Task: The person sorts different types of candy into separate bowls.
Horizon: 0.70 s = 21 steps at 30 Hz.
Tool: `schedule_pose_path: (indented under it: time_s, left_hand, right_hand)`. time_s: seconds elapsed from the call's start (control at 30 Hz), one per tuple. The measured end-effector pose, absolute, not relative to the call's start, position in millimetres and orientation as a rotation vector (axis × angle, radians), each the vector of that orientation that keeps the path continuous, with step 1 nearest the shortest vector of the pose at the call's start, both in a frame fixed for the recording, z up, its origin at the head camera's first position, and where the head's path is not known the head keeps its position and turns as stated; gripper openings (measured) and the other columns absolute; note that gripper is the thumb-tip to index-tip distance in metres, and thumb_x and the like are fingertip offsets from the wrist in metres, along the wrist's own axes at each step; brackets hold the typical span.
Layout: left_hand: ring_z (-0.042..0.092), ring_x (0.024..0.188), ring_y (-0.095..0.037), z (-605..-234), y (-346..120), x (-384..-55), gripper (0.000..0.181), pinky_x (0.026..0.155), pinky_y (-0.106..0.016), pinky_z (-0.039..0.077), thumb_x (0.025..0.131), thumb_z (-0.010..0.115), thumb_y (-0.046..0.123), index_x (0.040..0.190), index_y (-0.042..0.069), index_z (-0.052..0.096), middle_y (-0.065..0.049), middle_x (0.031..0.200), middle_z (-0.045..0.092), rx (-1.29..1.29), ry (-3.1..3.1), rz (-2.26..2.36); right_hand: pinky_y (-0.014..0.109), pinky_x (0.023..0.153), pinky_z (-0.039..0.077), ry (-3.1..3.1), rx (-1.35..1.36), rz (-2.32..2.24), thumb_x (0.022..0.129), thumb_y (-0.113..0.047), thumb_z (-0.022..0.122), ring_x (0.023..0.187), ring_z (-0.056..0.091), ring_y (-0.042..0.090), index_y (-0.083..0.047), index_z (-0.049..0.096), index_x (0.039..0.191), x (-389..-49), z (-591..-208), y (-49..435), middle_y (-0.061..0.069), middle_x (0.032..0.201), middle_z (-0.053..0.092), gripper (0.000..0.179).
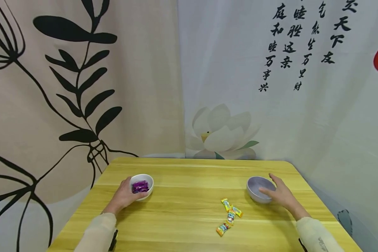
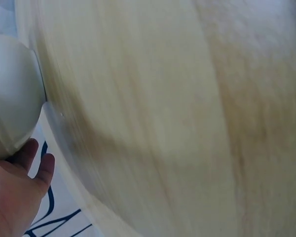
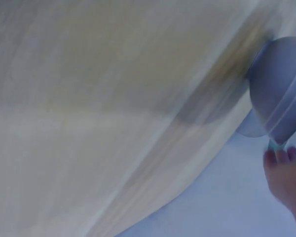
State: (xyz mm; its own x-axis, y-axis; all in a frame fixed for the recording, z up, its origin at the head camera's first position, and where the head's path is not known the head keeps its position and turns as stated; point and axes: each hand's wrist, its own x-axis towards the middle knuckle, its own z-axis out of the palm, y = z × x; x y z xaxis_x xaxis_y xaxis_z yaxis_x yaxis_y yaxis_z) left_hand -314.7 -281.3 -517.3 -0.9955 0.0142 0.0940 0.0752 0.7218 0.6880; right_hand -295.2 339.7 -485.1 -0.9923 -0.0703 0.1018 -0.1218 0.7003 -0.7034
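On the left of the table stands a small white bowl (image 1: 151,183) with purple-wrapped candies (image 1: 140,186) inside. My left hand (image 1: 123,196) grips this bowl from its left side, thumb along the near rim and fingers behind; the left wrist view shows the bowl (image 2: 12,94) and the hand (image 2: 15,192) at its edge. Toward the right stands a lavender bowl (image 1: 259,185), with nothing visible inside. My right hand (image 1: 281,193) is at its right side, fingers spread, thumb by the rim. Whether the thumb touches the rim, I cannot tell. In the right wrist view the fingers lie near the bowl (image 3: 281,84).
Several yellow-wrapped candies (image 1: 230,217) lie loosely on the wooden table (image 1: 182,210), between the two bowls and nearer me. Behind the table hangs a printed cloth (image 1: 151,87) with plant drawings and writing.
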Motion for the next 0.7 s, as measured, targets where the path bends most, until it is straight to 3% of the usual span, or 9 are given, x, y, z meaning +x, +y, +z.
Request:
schedule_pose_path:
  time_s: [0.27, 0.47, 0.7]
  left_hand:
    - [0.039, 0.13, -0.047, -516.7, -282.1, -314.5, 0.121, 0.108, -0.063, 0.031, 0.074, 0.081, 0.058, 0.152, -0.006, 0.015, -0.032, 0.146, 0.03, -0.064, -2.846, -1.14]
    - [0.039, 0.13, -0.047, -516.8, -281.9, -314.2, 0.12, 0.109, -0.062, 0.031, 0.074, 0.082, 0.056, 0.153, -0.006, 0.015, -0.031, 0.146, 0.03, -0.056, -2.839, -1.153]
    - [0.038, 0.13, -0.048, -516.0, -281.4, -313.6, 0.121, 0.109, -0.063, 0.03, 0.075, 0.081, 0.057, 0.152, -0.007, 0.015, -0.032, 0.146, 0.03, -0.06, -2.848, -1.147]
  right_hand:
    - [0.072, 0.103, 0.027, -2.794, 0.205, 1.106, 0.091, -0.049, 0.068, 0.137, 0.021, 0.057, 0.002, 0.018, 0.156, -289.4, -475.3, 334.6, 0.033, 0.156, 0.018, 0.096]
    - [0.066, 0.101, 0.036, -2.69, 0.369, 1.164, 0.093, -0.038, 0.071, 0.13, 0.037, 0.054, 0.001, 0.03, 0.153, -282.3, -465.3, 310.8, 0.027, 0.152, 0.034, 0.083]
    - [0.054, 0.097, 0.047, -2.652, 0.737, 1.14, 0.091, -0.031, 0.074, 0.122, 0.054, 0.039, 0.0, 0.052, 0.14, -267.1, -478.2, 268.0, 0.016, 0.137, 0.057, 0.063]
